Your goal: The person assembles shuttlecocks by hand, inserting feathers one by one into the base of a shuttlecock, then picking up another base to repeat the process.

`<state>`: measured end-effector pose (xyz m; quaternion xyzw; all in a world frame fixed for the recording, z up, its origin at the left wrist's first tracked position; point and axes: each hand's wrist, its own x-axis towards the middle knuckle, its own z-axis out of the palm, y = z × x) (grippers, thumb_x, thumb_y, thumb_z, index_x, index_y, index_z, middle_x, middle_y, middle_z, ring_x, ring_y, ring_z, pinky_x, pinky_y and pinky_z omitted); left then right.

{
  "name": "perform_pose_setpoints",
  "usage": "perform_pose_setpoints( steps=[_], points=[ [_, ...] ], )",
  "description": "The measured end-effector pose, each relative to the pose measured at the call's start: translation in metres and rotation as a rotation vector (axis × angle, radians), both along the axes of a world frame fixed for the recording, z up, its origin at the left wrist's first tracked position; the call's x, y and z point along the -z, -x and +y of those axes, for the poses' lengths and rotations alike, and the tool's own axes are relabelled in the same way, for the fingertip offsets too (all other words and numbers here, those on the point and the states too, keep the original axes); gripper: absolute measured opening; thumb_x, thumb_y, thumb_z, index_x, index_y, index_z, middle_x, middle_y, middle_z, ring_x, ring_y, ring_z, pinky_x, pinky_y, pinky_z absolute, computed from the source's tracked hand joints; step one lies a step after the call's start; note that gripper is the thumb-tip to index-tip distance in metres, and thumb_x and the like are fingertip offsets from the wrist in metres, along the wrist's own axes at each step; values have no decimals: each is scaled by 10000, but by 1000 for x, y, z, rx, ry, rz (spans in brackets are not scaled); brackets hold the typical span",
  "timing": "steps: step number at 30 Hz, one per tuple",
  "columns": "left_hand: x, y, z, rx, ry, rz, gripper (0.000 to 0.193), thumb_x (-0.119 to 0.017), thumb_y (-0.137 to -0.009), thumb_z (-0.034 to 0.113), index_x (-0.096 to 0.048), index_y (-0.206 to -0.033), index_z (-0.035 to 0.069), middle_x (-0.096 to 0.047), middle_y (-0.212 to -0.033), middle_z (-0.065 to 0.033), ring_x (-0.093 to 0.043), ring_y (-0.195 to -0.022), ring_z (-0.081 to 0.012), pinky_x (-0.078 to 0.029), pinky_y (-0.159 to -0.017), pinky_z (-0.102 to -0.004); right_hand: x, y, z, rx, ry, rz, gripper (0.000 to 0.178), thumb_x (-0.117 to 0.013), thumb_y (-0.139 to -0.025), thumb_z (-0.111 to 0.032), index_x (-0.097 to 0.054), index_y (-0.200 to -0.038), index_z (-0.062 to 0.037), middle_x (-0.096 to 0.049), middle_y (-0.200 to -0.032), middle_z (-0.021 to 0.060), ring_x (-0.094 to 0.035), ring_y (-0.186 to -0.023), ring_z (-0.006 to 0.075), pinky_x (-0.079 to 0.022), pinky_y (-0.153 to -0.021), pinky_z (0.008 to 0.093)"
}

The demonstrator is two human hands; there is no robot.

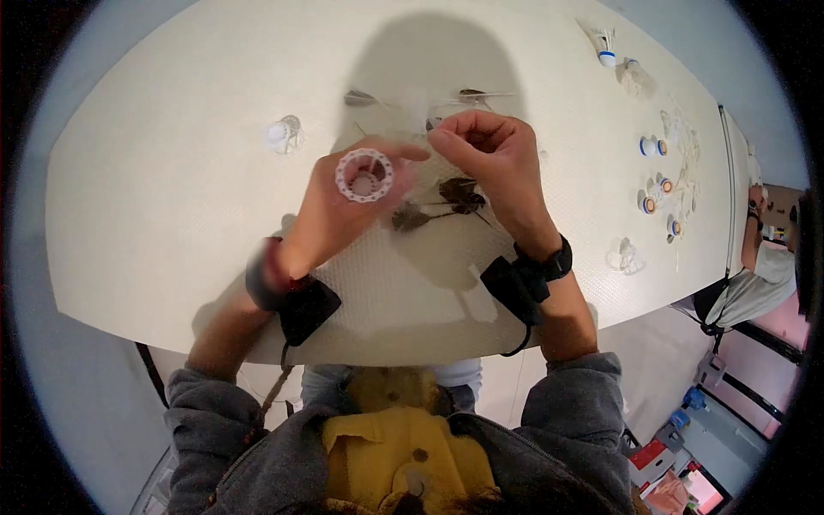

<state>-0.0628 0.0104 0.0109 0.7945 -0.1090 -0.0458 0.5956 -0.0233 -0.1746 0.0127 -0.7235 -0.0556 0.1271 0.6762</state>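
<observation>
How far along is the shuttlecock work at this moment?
Done: several shuttlecocks lie at the table's right side, another at the left. In hand: the left hand holds a white ringed base; the right hand pinches something small beside it, too small to identify. Left: dark feathers lie loose on the table under the hands, and no feathers show clearly in the base.
</observation>
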Motion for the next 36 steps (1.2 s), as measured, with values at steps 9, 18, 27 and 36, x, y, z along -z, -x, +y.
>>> perform_pose_setpoints(
  steps=[9, 18, 27, 36],
  points=[
    [12, -12, -12, 14, 100, -26, 121, -632, -828, 75, -612, -925, 5, -591, -763, -20, -499, -667, -68, -445, -630, -228, 4, -2, 4, -40, -232, -80, 208, -720, -784, -179, -654, -872, -1, -642, -735, 16, -580, -661, 61, -462, -588, 192],
    [20, -14, -6, 110, 232, -41, 34, -600, -819, 15, -567, -829, 16, -555, -734, -26, -492, -681, -63, -420, -626, -216, 8, -5, -2, -88, -146, -12, 197, -709, -798, -186, -656, -848, -3, -623, -710, 13, -547, -627, 52, -434, -554, 189],
    [14, -16, -3, 184, 166, -124, 48, -572, -835, 23, -601, -798, 14, -608, -769, -27, -518, -668, -65, -418, -602, -217, 12, -6, -8, -14, -112, -24, 93, -613, -842, -87, -654, -854, -4, -575, -652, -2, -466, -546, 55, -370, -508, 202],
    [9, -12, -8, 93, 300, 48, 115, -590, -825, 27, -609, -938, 24, -629, -824, -17, -533, -697, -59, -428, -619, -202, 15, -7, -5, -3, -154, -27, 202, -727, -786, -204, -677, -776, -8, -634, -682, 16, -546, -590, 58, -443, -521, 209]
  ],
)
